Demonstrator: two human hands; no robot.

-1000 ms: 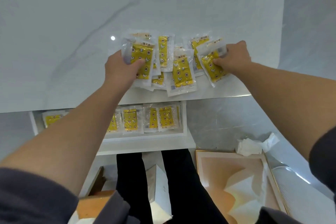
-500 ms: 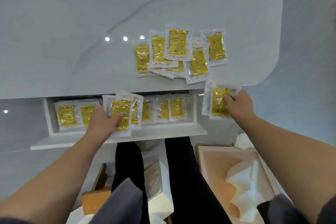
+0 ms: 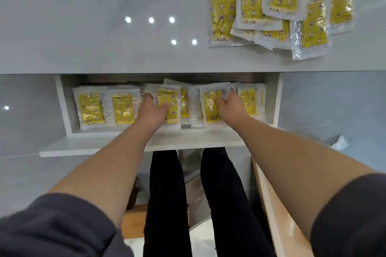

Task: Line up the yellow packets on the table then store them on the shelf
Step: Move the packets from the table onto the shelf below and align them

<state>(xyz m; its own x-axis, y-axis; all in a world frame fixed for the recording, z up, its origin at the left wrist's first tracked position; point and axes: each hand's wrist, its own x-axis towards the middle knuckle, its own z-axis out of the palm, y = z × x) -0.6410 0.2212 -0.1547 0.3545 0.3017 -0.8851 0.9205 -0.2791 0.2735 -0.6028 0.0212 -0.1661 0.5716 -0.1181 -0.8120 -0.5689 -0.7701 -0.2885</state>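
Roughly, the job looks a little past halfway. On the desk (image 3: 83, 48) a heap of yellow packets (image 3: 271, 6) still waits at the far right. They overlap loosely rather than sit in a line, most with their long axes running away from the person and a few slewed.

Under the desk, the shelf (image 3: 188, 142) already carries a row of packets (image 3: 123, 108) set side by side. Their long axes run from its front lip towards the back. Whether they lie flat or lean, I cannot tell.

The left hand (image 3: 149, 110) grips one packet (image 3: 169, 98), thumb across its face. The right hand (image 3: 229, 106) pinches another packet (image 3: 210, 100) with curled fingers. Both packets are inside the shelf, mid-row, and turned the same way as their neighbours. What remains is letting these two go, then lining up and storing the heap.
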